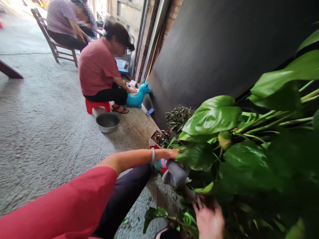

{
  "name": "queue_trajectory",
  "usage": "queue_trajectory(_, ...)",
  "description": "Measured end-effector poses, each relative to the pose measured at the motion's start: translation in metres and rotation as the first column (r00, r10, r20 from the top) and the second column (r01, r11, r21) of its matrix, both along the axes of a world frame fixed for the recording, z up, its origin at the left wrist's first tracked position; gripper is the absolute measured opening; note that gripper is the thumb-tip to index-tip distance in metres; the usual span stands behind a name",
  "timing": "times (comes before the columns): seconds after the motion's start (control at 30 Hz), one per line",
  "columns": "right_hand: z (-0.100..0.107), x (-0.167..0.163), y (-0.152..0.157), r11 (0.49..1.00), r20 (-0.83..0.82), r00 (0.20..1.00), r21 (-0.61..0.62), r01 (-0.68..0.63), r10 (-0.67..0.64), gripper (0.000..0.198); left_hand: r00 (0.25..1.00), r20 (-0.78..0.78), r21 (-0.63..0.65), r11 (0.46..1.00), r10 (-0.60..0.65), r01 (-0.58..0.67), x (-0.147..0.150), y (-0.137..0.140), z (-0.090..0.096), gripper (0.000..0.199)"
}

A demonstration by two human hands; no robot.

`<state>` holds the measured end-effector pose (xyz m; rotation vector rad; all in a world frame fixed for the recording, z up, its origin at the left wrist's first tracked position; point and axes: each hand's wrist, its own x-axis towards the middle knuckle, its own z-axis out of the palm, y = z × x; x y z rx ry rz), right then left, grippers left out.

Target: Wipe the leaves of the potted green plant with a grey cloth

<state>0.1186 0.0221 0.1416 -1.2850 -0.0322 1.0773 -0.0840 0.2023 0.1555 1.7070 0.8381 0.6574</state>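
My left hand (171, 154) reaches out to a big green leaf (196, 155) of a large leafy plant (249, 146) and grips a grey cloth (175, 173) that hangs under the leaf. A pale bangle sits on that wrist. My right hand (209, 217) is low in the frame, fingers spread, pressed against the lower leaves near the plant's base. My red sleeve and dark trouser leg fill the lower left.
A small pot of dark soil (158, 137) and a spiky plant (178, 118) stand beside a dark wall (211, 49). On the concrete floor lies a metal bowl (108, 122). A person in red sits on a red stool (96, 105) by a teal toy animal (138, 96). Another person sits on a wooden chair (53, 43).
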Motion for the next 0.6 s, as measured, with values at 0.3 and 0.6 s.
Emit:
queue_trajectory(0.3,0.015,-0.044,0.024,0.950,0.000,0.961,0.151,-0.272,0.275,0.034,0.855,0.033,-0.325,0.803,-0.518,0.499,-0.088,-0.045,0.028,0.050)
queue_trajectory(0.6,0.000,-0.041,-0.018,0.987,-0.087,0.984,0.049,-0.152,0.156,0.021,0.803,0.595,0.095,0.995,-0.038,-0.023,-0.082,-0.061,0.137,0.063)
